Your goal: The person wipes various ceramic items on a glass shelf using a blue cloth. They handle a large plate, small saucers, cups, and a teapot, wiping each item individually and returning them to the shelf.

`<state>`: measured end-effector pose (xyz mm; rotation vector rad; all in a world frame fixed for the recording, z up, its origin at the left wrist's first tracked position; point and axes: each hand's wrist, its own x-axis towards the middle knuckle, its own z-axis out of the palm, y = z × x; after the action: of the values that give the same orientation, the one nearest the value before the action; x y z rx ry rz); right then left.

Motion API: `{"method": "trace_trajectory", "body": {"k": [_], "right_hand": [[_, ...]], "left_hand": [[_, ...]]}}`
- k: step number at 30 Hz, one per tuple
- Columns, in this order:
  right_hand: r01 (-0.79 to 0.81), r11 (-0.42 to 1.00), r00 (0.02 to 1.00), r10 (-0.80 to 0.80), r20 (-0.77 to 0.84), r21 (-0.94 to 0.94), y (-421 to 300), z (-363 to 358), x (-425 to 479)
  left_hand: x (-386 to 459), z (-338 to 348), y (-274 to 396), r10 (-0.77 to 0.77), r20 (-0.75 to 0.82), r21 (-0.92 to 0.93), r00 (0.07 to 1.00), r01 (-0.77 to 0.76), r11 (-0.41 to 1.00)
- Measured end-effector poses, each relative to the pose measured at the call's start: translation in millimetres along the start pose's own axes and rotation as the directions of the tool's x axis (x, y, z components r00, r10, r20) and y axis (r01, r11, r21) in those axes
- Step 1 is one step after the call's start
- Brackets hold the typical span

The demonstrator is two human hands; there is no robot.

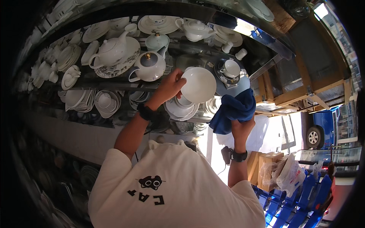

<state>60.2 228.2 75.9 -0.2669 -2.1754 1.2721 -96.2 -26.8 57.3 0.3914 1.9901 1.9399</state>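
Observation:
A white ceramic bowl (199,85) is pinched at its left rim by my left hand (171,85), with its round inside facing up. My right hand (242,126) grips a bunched dark blue cloth (235,109), just right of and below the bowl. Left of my left hand stands a white teapot with a dark, gold-knobbed lid (151,67). To the right of the bowl, a white teacup (231,68) rests on a dark patterned saucer (219,74). Stacked white dishes (182,112) lie on a lower shelf beneath the bowl.
Glass shelves hold a large white teapot (109,51), another white teapot (196,30), two small white shakers (241,54) and many plates. A dark metal shelf edge (171,10) crosses above. At right are wooden crates (296,94), a cardboard box (268,168) and blue racks (308,191).

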Motion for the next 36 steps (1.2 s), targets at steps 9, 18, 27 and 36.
{"method": "trace_trajectory", "body": {"k": [9,18,27,36], "right_hand": [[-0.106,0.992,0.991,0.1,0.092,0.071,39.2,-32.6,0.0],[-0.169,0.986,0.983,0.167,0.079,0.014,64.6,-58.5,6.7],[-0.205,0.979,0.974,0.203,0.1,0.002,71.0,-67.8,3.8],[-0.208,0.978,0.97,0.206,0.129,0.0,66.5,-65.8,1.1]], "left_hand": [[120.7,1.1,-12.6,-0.172,-0.164,-0.119,0.971,0.154,0.981],[189.5,-32.9,-59.9,-0.345,-0.104,-0.189,0.933,0.322,0.928],[205.0,-28.5,-80.7,-0.432,-0.165,-0.167,0.887,0.406,0.898],[199.6,-32.2,-88.3,-0.413,-0.112,-0.114,0.904,0.401,0.909]]}}
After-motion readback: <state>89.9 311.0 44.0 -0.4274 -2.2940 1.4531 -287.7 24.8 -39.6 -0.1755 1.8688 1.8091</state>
